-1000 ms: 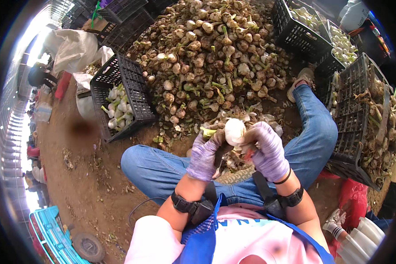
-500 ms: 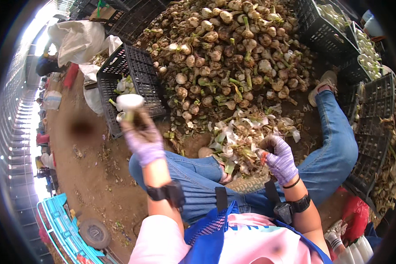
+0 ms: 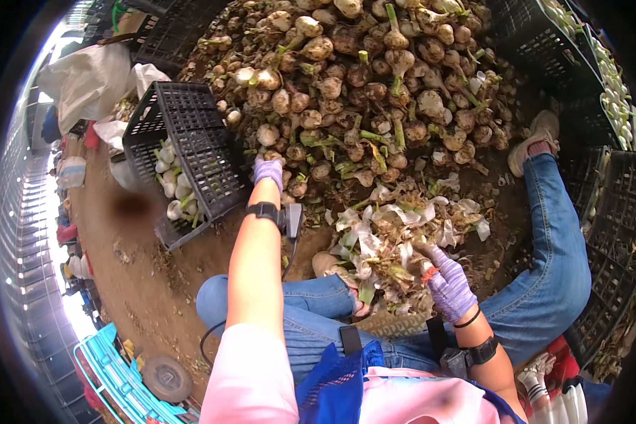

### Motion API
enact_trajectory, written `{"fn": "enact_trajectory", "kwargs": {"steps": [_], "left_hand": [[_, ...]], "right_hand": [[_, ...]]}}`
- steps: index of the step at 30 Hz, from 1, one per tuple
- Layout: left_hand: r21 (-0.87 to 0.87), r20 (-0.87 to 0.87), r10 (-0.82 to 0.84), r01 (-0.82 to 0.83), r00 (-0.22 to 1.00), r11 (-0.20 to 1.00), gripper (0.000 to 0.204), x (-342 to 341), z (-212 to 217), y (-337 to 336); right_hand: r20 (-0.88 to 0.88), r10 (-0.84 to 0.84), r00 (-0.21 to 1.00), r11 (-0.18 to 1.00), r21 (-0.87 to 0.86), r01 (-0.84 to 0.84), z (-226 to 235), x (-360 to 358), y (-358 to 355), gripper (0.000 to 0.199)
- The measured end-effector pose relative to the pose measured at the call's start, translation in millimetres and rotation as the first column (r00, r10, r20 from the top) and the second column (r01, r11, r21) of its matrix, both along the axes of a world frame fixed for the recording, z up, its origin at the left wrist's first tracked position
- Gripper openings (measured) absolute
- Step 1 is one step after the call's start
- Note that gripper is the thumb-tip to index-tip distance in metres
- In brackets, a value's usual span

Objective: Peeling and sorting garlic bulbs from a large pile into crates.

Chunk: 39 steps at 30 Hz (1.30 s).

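My left hand [image 3: 268,172], in a purple knitted glove, reaches to the near left edge of a big heap of garlic bulbs [image 3: 353,99]. Its fingers are mostly hidden, so whether they grip a bulb does not show. My right hand [image 3: 448,286], gloved alike with something orange-red at the thumb, is closed over a pile of papery peelings and cut stalks [image 3: 378,240]. What it holds is too small to make out. Left of the heap, a tipped black plastic crate [image 3: 205,145] contains several clean white bulbs [image 3: 181,185] with green stems.
Black crates [image 3: 544,53] full of white bulbs stand at the far right, with more crates [image 3: 615,212] beside my leg. White sacks [image 3: 85,78] lie at the far left. A blue cart [image 3: 124,371] with a wheel [image 3: 167,377] is at the lower left.
My left hand, which held a white bulb by the crate, has moved to the heap's edge without it. The right hand stays over the peelings. The view has shifted a little.
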<state>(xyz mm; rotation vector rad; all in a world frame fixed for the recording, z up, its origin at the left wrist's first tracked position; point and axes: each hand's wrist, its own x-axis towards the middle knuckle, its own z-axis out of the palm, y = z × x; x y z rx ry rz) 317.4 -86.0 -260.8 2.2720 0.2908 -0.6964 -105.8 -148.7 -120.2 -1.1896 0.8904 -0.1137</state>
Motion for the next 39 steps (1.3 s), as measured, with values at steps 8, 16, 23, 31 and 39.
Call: {"fn": "enact_trajectory", "kwargs": {"steps": [8, 16, 23, 31, 39], "left_hand": [[-0.560, -0.232, 0.012, -0.144, 0.973, 0.816, 0.053, -75, 51, -4], [-0.805, 0.199, -0.526, 0.444, 0.827, 0.393, 0.054, -248, 206, 27], [-0.594, 0.521, -0.672, 0.789, 0.527, 0.158, 0.073, -292, 263, 70], [-0.744, 0.371, -0.735, 0.655, 0.568, 0.131, 0.067, -300, 274, 89], [-0.942, -0.179, -0.673, 0.072, 0.718, 0.327, 0.074, -308, 270, 97]], "right_hand": [[0.027, -0.113, 0.993, 0.990, 0.087, 0.110, 16, 8, -2, 0.040], [0.439, -0.120, 0.891, 0.971, -0.137, 0.198, 60, 0, 17, 0.044], [0.574, -0.333, 0.748, 0.943, 0.210, 0.259, 93, -17, 39, 0.043], [0.440, -0.225, 0.869, 0.969, 0.196, 0.152, 123, -31, 43, 0.023], [0.510, -0.248, 0.823, 0.965, 0.209, 0.161, 122, -33, 49, 0.026]]}}
